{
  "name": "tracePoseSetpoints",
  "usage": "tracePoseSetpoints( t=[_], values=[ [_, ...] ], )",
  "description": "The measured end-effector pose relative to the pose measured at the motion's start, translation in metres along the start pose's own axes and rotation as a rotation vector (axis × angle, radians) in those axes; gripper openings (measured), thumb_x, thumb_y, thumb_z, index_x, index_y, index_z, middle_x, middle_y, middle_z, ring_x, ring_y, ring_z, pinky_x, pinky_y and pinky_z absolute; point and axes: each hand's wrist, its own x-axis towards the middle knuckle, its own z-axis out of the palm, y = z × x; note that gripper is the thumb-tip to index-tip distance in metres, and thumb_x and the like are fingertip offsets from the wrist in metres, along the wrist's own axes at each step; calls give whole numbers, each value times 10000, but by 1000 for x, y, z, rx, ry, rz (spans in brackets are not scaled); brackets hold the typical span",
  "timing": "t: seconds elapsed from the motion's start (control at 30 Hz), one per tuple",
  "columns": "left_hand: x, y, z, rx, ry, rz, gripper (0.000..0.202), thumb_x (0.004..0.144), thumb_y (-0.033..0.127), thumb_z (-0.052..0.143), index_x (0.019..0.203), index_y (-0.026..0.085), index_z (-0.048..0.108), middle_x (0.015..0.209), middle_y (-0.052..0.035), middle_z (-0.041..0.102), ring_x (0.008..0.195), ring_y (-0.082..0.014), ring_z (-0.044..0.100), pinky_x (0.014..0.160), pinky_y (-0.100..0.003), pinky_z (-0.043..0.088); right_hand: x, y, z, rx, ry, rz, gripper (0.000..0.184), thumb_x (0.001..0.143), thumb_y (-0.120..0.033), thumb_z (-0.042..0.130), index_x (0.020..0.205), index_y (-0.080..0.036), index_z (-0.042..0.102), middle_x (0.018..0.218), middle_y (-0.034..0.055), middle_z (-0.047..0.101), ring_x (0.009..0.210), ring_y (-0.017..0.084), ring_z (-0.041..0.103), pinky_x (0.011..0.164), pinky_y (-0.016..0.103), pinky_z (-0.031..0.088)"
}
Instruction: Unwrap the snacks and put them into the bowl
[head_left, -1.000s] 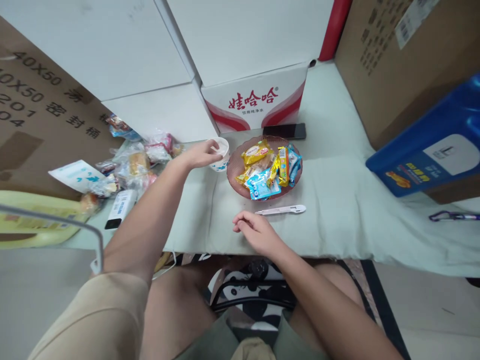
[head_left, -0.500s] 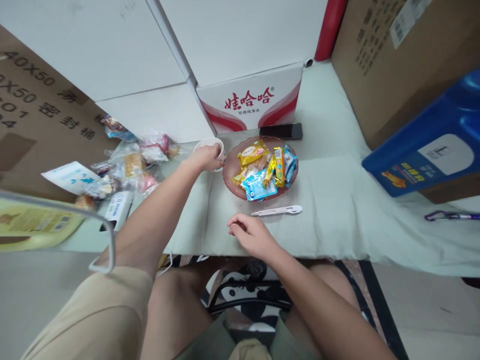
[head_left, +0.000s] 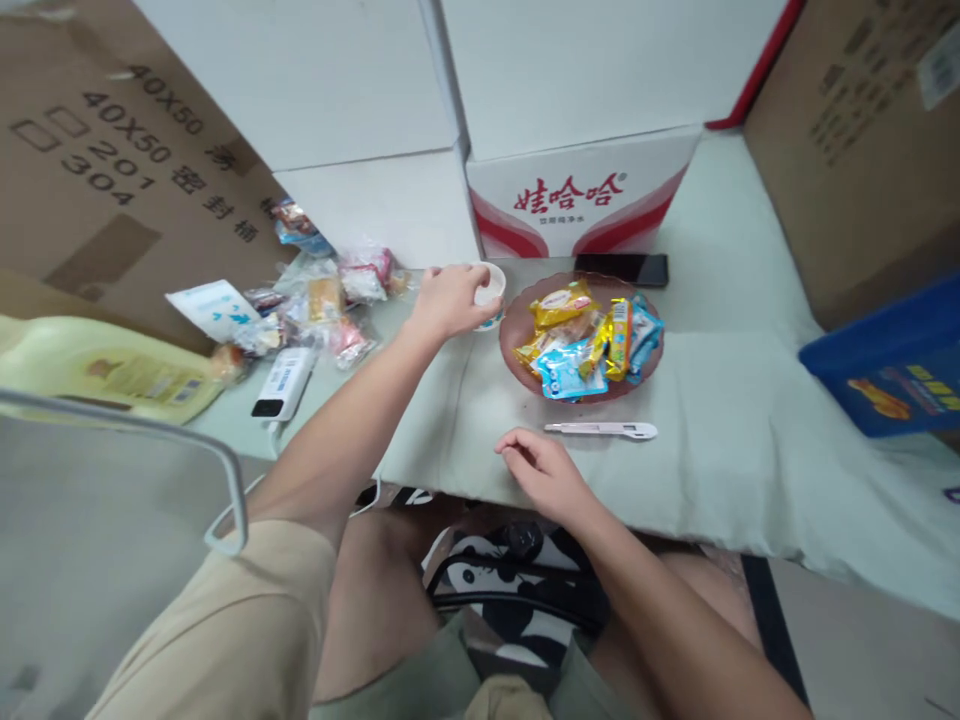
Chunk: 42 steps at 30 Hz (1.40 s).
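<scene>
My left hand [head_left: 447, 300] is stretched out over the table and closed round a small white paper cup [head_left: 491, 288] that stands just left of the plate. The reddish glass plate [head_left: 517, 330] holds several snack packets [head_left: 581, 340] in yellow and blue wrappers. My right hand [head_left: 544, 472] rests near the table's front edge with its fingers loosely curled and nothing seen in it. A thin white pen-like tool [head_left: 604, 430] lies just beyond that hand, in front of the plate.
A black phone [head_left: 621, 269] lies behind the plate, by a white and red carton [head_left: 581, 195]. Loose snack bags [head_left: 330, 300] and a white power bank [head_left: 283, 380] lie at left. Brown boxes [head_left: 862, 130] and a blue pack [head_left: 892, 360] stand at right. A yellow bottle [head_left: 97, 370] lies far left.
My left hand has gone from reaching into the cup's mouth to gripping its side. The view has swung left. My right hand has hardly moved.
</scene>
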Motion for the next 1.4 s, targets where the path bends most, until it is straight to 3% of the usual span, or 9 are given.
tracePoseSetpoints(
  t=[0.2, 0.33, 0.43, 0.7, 0.83, 0.93, 1.07, 1.27, 1.4],
  values=[
    [-52, -75, 12, -10, 177, -506, 396, 879, 382, 467, 1199, 196, 606, 1305, -197, 571, 1263, -386, 490, 1016, -531, 387, 6, 5, 12, -63, -14, 18, 217, 864, -351, 484, 841, -214, 651, 577, -36, 479, 557, 142, 451, 546, 259, 334],
    [-94, -133, 30, -26, -21, -803, 624, 788, 486, 579, 1330, 184, 521, 1429, -276, 441, 1319, -497, 411, 984, -633, 373, 7, 6, 18, -108, -7, -2, 229, 862, -365, 488, 831, -206, 650, 594, -29, 515, 558, 139, 464, 550, 260, 342],
    [-114, -149, 36, -94, -51, -802, 693, 754, 521, 603, 1353, 194, 488, 1427, -250, 422, 1253, -461, 501, 983, -565, 422, 7, 5, 19, -146, 0, -6, 247, 857, -386, 491, 823, -202, 651, 584, -29, 506, 552, 142, 463, 544, 264, 339],
    [-112, -124, 25, -230, -23, -853, 478, 761, 423, 608, 1182, 203, 546, 1322, -195, 510, 1149, -356, 597, 972, -467, 466, 3, 8, 20, -173, 13, -30, 256, 861, -388, 487, 824, -199, 656, 590, -25, 526, 554, 142, 483, 547, 262, 351],
    [-120, -73, 21, -290, -67, -808, 344, 785, 433, 598, 1047, 210, 585, 1288, -177, 560, 1213, -378, 543, 1000, -516, 439, 2, 7, 19, -177, 6, -43, 252, 869, -382, 483, 825, -204, 656, 587, -28, 522, 555, 143, 479, 551, 264, 348],
    [-138, -22, 28, -189, 41, -612, 349, 759, 355, 639, 1080, 222, 605, 1353, -183, 525, 1402, -427, 336, 1081, -576, 361, 1, 6, 20, -172, -3, -53, 241, 876, -368, 481, 822, -209, 655, 582, -29, 524, 549, 143, 474, 548, 263, 344],
    [-162, 23, 34, -259, -27, -436, 451, 776, 286, 614, 1226, 272, 589, 1416, -157, 492, 1310, -381, 465, 1038, -533, 443, -1, 5, 20, -165, -17, -49, 231, 887, -357, 480, 842, -214, 657, 586, -31, 524, 546, 144, 469, 546, 265, 342],
    [-188, -11, 8, -325, -170, -356, 531, 871, 458, 519, 1371, 278, 528, 1544, -110, 450, 1423, -358, 401, 1116, -522, 399, -1, 7, 18, -194, -27, -51, 239, 898, -359, 469, 842, -211, 648, 621, -18, 560, 563, 148, 493, 556, 272, 359],
    [-195, -47, -7, -311, -125, -617, 526, 900, 481, 471, 1355, 232, 561, 1343, -158, 611, 1232, -355, 582, 1043, -530, 456, 1, 6, 19, -252, 1, -68, 241, 888, -355, 461, 840, -210, 647, 604, -13, 560, 546, 151, 501, 544, 275, 365]
  ],
)
